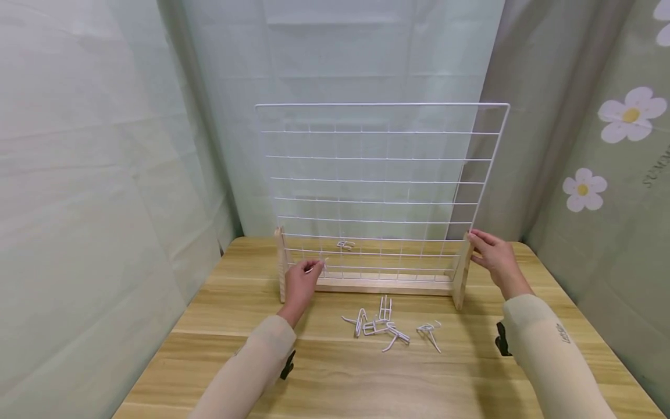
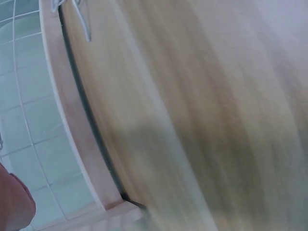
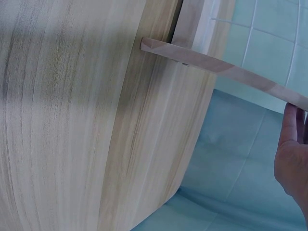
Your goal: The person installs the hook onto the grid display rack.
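Note:
A white wire grid panel (image 1: 374, 182) stands upright in a wooden stand (image 1: 384, 285). My left hand (image 1: 302, 285) is at the grid's lower left, fingertips pinching a small white wire hook (image 1: 325, 263) against the wires. The hook is mostly hidden by the fingers. On the other side, my right hand (image 1: 494, 259) grips the upper end of the stand's right side post (image 1: 460, 273). In the right wrist view, the fingers (image 3: 288, 125) touch that post's edge. Only part of the left hand (image 2: 14, 202) shows in the left wrist view.
Several loose white wire hooks (image 1: 387, 327) lie on the wooden table (image 1: 335, 378) in front of the stand, one hook (image 1: 429, 333) apart to the right. Another white hook (image 1: 345, 244) shows at the grid's lower part. Pale curtains (image 1: 104, 203) surround the table.

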Motion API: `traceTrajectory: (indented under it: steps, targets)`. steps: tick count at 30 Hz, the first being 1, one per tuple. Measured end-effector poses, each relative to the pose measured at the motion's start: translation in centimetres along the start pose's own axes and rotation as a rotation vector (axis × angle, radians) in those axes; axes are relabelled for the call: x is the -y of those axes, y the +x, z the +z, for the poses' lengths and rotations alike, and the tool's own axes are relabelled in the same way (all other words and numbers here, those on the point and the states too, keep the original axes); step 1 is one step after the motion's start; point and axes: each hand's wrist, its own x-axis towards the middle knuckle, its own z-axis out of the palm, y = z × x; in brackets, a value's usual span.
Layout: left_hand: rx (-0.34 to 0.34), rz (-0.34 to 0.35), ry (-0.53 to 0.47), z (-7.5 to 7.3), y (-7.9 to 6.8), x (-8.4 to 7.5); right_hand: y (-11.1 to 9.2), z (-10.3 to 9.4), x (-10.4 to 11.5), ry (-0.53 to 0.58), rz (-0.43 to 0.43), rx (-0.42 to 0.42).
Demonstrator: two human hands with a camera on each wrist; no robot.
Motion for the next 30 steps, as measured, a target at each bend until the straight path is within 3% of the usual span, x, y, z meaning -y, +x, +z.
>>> traceTrajectory:
  steps: [19, 30]
  targets:
    - [-0.301, 0.047, -0.055, -0.1, 2.5, -3.1, 0.1, 0.0, -0.1, -0.025, 0.011, -0.014]
    - [-0.462, 0.031, -0.105, -0.5, 4.1, -5.9, 0.1, -0.2, -0.2, 0.009, 0.018, 0.003]
